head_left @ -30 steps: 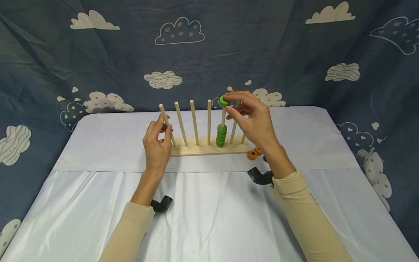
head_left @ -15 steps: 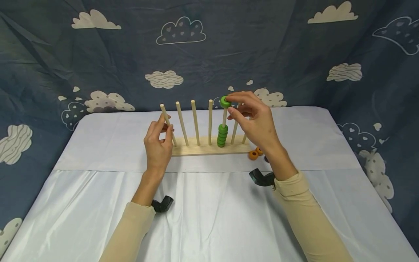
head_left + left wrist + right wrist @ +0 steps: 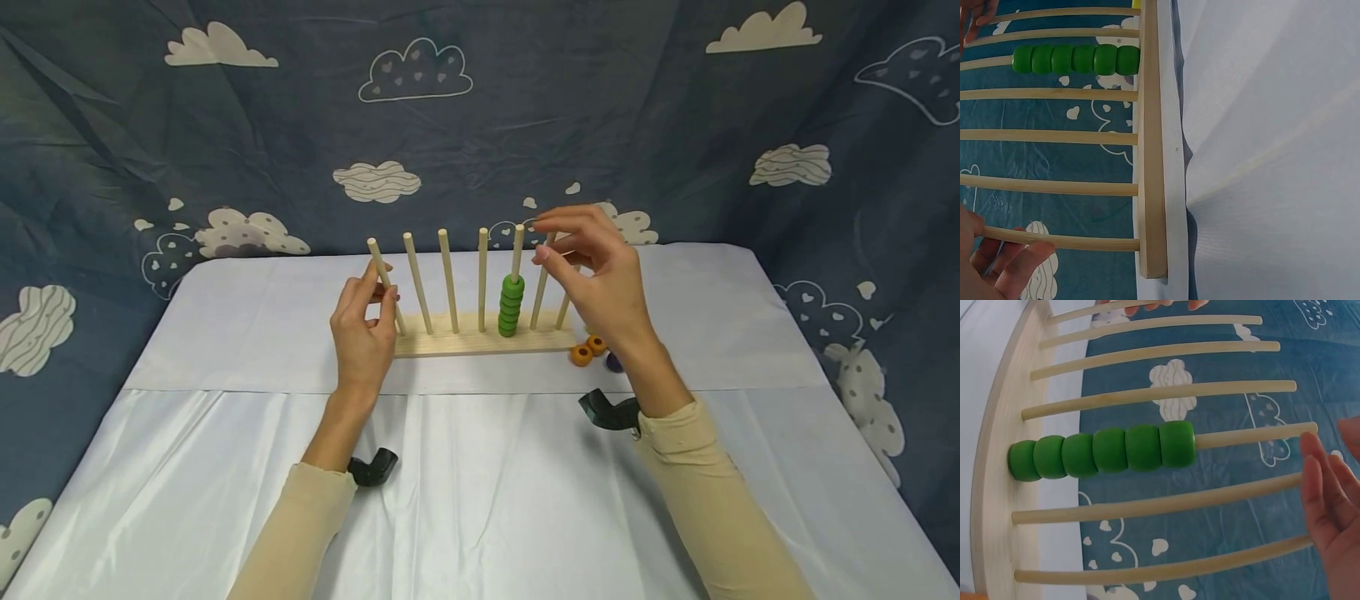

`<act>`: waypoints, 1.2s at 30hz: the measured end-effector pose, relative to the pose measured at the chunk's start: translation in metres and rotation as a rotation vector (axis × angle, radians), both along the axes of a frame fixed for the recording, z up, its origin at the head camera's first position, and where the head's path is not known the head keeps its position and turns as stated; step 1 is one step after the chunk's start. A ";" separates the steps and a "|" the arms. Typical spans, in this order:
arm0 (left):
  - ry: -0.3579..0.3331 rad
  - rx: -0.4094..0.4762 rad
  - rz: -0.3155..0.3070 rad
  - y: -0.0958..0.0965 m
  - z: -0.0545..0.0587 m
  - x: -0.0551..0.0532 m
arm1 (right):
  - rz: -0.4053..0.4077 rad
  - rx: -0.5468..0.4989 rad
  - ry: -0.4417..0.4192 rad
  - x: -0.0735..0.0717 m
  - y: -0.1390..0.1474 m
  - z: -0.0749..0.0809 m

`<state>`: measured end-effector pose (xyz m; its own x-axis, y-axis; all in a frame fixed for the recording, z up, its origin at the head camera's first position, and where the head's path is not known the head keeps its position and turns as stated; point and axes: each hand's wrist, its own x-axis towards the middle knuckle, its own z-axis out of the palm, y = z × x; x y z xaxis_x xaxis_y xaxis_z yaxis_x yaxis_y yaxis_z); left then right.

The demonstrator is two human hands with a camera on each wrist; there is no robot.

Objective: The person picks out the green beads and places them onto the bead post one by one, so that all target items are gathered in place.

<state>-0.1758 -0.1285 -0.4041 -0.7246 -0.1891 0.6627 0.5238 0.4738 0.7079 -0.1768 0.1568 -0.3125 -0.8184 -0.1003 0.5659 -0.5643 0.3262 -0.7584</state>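
Observation:
A wooden peg rack (image 3: 480, 343) stands on the white cloth, with several upright pegs. My left hand (image 3: 363, 333) pinches the leftmost peg (image 3: 1085, 242) between thumb and fingers. On the third peg from the right sits a stack of green beads (image 3: 510, 307), touching one another down to the base; the peg's top (image 3: 1260, 434) is bare. Just right of that peg's tip, my right hand (image 3: 600, 271) holds nothing, its thumb and fingers apart. In the right wrist view, its fingertips (image 3: 1313, 481) are close to the tip of the beaded peg.
Two orange beads (image 3: 581, 355) and a dark blue bead (image 3: 614, 362) lie by the rack's right end, partly near the right wrist. A yellow piece (image 3: 1136, 4) shows at the left wrist view's top edge. A dark cloud-print curtain (image 3: 480, 125) hangs behind the table.
The right hand let go of a green bead at the peg's top and moved slightly right. That bead dropped down the peg onto the stack. The left hand stayed on its peg.

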 end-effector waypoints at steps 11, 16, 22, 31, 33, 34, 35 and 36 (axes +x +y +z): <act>0.002 0.003 0.002 0.000 -0.001 -0.001 | -0.043 -0.028 0.018 0.005 0.014 -0.002; 0.002 -0.001 0.004 0.000 0.000 -0.001 | -0.052 -0.021 0.022 0.008 0.020 -0.003; 0.006 0.001 0.001 0.000 -0.001 -0.001 | -0.061 -0.049 0.053 0.010 0.029 -0.004; -0.003 0.001 0.003 0.000 0.001 0.000 | -0.082 -0.053 0.042 0.012 0.038 -0.010; -0.004 0.000 0.002 0.001 0.001 0.000 | -0.093 -0.041 0.034 0.013 0.039 -0.012; -0.003 0.001 0.000 0.001 0.001 0.000 | -0.096 -0.036 0.030 0.014 0.040 -0.013; -0.002 0.001 0.000 0.001 0.001 0.000 | -0.100 -0.032 0.024 0.014 0.041 -0.014; 0.000 0.002 0.000 0.001 0.001 0.000 | -0.102 -0.028 0.019 0.014 0.042 -0.015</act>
<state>-0.1760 -0.1278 -0.4028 -0.7246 -0.1901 0.6625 0.5240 0.4725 0.7087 -0.1628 0.1990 -0.3274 -0.8127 -0.0007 0.5826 -0.5435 0.3612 -0.7577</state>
